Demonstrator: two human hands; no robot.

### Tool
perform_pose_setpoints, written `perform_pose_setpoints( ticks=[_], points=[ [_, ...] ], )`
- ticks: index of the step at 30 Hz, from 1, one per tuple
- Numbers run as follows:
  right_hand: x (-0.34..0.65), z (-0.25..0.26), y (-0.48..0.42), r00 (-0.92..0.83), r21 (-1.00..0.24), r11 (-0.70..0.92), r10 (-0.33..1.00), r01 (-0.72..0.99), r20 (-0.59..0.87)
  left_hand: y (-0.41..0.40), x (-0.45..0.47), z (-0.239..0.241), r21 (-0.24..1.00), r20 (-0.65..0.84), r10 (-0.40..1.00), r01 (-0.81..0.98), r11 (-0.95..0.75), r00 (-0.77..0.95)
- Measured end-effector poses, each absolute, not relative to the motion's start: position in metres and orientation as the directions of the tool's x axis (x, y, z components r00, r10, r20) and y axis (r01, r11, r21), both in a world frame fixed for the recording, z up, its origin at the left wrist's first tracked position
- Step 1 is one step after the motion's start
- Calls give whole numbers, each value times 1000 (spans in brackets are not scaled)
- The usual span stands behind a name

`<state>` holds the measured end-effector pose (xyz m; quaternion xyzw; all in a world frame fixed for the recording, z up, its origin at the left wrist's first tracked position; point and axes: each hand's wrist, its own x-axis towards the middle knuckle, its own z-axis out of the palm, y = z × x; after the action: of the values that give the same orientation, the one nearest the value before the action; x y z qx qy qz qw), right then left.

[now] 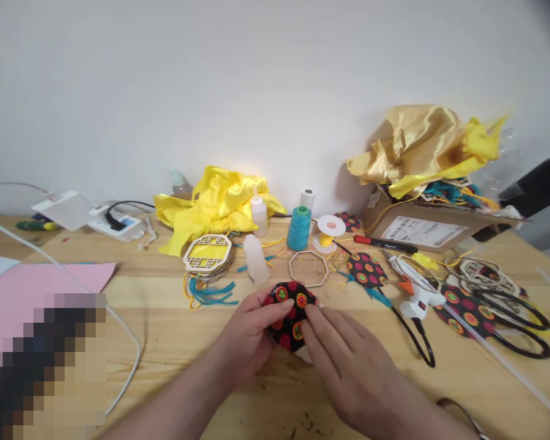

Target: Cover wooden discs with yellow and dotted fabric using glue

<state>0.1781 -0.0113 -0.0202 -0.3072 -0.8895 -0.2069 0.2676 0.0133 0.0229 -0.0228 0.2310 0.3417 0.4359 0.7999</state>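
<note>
A round piece covered in black fabric with red and yellow dots (289, 307) lies on the wooden table (174, 330) in front of me. My left hand (250, 333) grips its left side, thumb on top and fingers curled round the edge. My right hand (348, 360) rests on its right side, fingers stretched out and pressing the fabric down. A bare wooden octagon frame (308, 268) lies just behind the piece.
Behind lie a white glue bottle (255, 260), a teal thread cone (299, 228), a yellow cord spool (329, 232), carved wooden frames (208, 254) and yellow cloth (217, 205). To the right are a glue gun (415, 293), black scissors (516, 321) and a cardboard box (421, 229). Pink paper (32, 299) lies left.
</note>
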Motion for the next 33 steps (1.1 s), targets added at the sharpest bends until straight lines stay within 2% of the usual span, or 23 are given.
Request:
perform_pose_setpoints(
  ticks=[2, 4, 5, 7, 9, 10, 12, 16, 22, 30, 33],
  points=[
    [181, -22, -9, -670, 159, 748, 452, 645, 589, 24, 13, -22, 694, -357, 867, -523, 496, 348],
    [184, -22, -5, -603, 35, 752, 499, 658, 622, 26, 14, -22, 700, -358, 875, -527, 483, 326],
    [186, -21, -3, -534, -75, 737, 552, 672, 640, 26, 14, -22, 702, -355, 877, -528, 479, 324],
    [187, -20, 2, -334, -376, 630, 722, 679, 606, 27, 15, -23, 701, -348, 878, -530, 477, 329],
    [187, -20, 7, -138, -675, 419, 893, 607, 429, 27, 14, -24, 699, -340, 877, -531, 478, 341],
    [186, -20, 9, -85, -777, 314, 943, 545, 322, 27, 14, -24, 699, -340, 875, -530, 480, 345],
    [185, -23, 13, -63, -890, 153, 988, 430, 139, 27, 14, -24, 699, -347, 872, -526, 486, 344],
    [185, -31, 18, -112, -951, 22, 994, 307, -13, 26, 14, -25, 706, -356, 865, -505, 497, 353],
    [186, -33, 19, -120, -975, -16, 992, 223, -44, 25, 15, -25, 721, -363, 840, -448, 528, 404],
    [189, -32, 20, -68, -965, -30, 997, 261, -49, 30, 13, -24, 718, -342, 866, -494, 491, 364],
    [191, -28, 21, -72, -912, 57, 997, 406, 31, 31, 13, -24, 723, -339, 869, -492, 485, 360]
  ],
)
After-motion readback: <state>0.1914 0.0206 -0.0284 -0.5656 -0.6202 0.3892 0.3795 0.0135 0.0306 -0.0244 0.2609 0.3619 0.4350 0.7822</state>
